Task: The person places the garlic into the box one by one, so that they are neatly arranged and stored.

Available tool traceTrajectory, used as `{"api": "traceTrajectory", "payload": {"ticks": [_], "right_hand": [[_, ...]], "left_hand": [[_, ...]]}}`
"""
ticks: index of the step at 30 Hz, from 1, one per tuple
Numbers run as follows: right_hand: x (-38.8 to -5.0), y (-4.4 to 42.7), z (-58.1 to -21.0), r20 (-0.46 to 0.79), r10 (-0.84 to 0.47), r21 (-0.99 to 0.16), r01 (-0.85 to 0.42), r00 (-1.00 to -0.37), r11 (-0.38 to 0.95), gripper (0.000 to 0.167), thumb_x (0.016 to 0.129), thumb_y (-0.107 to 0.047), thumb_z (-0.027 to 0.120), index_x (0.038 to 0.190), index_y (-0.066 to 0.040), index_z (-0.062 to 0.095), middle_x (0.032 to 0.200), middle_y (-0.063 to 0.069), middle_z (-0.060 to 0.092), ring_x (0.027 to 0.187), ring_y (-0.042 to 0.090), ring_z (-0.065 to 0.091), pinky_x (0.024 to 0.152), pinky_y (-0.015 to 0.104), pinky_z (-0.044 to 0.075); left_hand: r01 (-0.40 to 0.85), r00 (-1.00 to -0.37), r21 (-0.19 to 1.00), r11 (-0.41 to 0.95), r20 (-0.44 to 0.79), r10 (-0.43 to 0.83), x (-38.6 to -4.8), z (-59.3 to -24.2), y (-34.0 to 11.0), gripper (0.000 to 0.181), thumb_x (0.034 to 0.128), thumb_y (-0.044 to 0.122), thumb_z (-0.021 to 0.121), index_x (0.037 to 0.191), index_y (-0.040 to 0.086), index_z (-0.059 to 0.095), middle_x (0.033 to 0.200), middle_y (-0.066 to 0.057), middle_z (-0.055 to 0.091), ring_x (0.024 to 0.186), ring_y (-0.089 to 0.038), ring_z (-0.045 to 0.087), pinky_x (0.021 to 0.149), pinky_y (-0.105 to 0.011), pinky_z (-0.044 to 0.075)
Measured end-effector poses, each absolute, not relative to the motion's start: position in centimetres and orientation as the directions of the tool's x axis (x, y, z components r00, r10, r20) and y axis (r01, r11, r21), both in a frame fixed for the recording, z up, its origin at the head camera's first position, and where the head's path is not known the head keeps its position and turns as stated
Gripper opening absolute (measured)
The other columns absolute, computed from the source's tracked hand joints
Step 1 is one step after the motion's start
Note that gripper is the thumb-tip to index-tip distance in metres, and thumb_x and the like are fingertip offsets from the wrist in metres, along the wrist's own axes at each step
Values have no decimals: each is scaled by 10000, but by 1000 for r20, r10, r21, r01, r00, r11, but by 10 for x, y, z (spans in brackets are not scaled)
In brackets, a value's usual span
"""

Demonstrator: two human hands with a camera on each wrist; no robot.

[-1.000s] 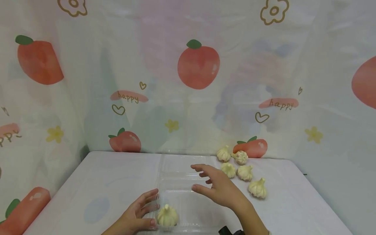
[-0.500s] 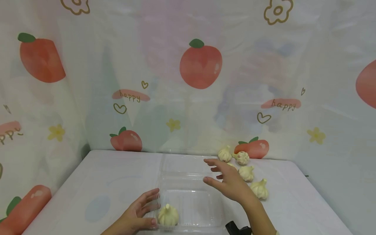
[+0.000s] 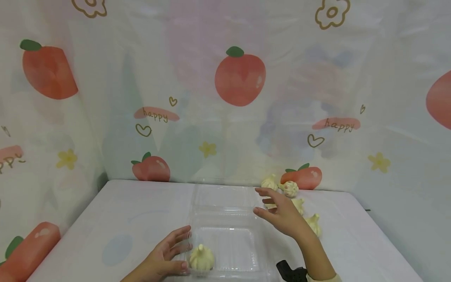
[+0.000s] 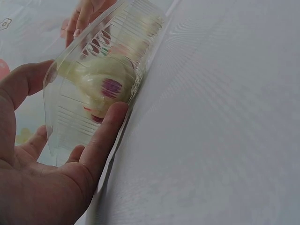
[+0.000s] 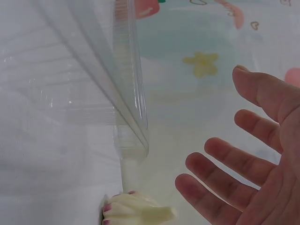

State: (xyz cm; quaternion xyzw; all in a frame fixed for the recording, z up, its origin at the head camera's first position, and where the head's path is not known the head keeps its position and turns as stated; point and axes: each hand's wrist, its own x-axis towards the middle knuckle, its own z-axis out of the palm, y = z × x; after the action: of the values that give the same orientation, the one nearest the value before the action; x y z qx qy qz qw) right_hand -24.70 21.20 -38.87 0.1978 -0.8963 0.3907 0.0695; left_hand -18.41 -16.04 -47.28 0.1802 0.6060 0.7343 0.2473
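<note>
A clear plastic clamshell box lies on the white cloth with its lid folded back. One garlic bulb sits in its near left corner; the left wrist view shows this bulb through the ridged wall. My left hand rests against that corner, thumb and fingers fairly straight on the wall and rim. At the right, my right hand hovers beside several loose garlic bulbs, partly covering some. Nothing is in it; in the right wrist view its fingers are spread apart, near a bulb.
A white cloth covers the table. Behind it hangs a printed backdrop with fruit and flowers. A black device sits by the right forearm at the bottom of the head view.
My right hand has moved right, from above the box to the loose garlic bulbs, and now hides some. The left hand and the bulb in the box stay put.
</note>
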Motion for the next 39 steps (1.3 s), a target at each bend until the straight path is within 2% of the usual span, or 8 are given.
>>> {"api": "traceTrajectory", "payload": {"ticks": [8,16,23,32,39], "right_hand": [[-252,224,-395,279,-256,-682,-378,-926,626,582,901,-403,739,1409,-210,531,1404,103,578,1215,378,593,912,500,542],[-259,233,-403,297,-197,-683,-351,-935,640,580,907,-381,737,1406,-170,530,1401,91,576,1219,403,587,912,490,546],[-265,242,-412,332,-126,-692,-333,-935,641,557,904,-280,756,1394,-129,539,1418,138,558,1237,412,574,917,533,532],[-268,250,-419,387,-25,-698,-310,-922,646,504,914,-188,738,1375,-95,555,1405,135,563,1241,402,574,906,526,538],[-273,254,-427,314,-22,-720,-253,-949,646,585,920,-232,723,1446,-129,489,1495,190,465,1339,453,463,986,584,473]], "left_hand": [[-160,-815,975,-152,-44,578,-183,-472,-160,850,943,90,678,1597,95,135,1642,-257,41,1470,-393,247,960,-492,517],[-158,-818,977,-146,-46,574,-183,-473,-160,853,941,83,676,1597,101,131,1637,-267,34,1463,-390,256,955,-492,519],[-165,-813,976,-145,-51,581,-182,-473,-161,853,943,86,679,1598,95,131,1641,-261,40,1469,-392,252,965,-477,516],[-159,-807,975,-155,-38,590,-183,-473,-161,847,950,80,666,1597,87,119,1642,-258,23,1474,-392,239,971,-480,512],[-162,-808,975,-153,-42,588,-184,-472,-160,842,952,80,662,1598,93,123,1645,-252,17,1476,-388,234,970,-479,512]]}}
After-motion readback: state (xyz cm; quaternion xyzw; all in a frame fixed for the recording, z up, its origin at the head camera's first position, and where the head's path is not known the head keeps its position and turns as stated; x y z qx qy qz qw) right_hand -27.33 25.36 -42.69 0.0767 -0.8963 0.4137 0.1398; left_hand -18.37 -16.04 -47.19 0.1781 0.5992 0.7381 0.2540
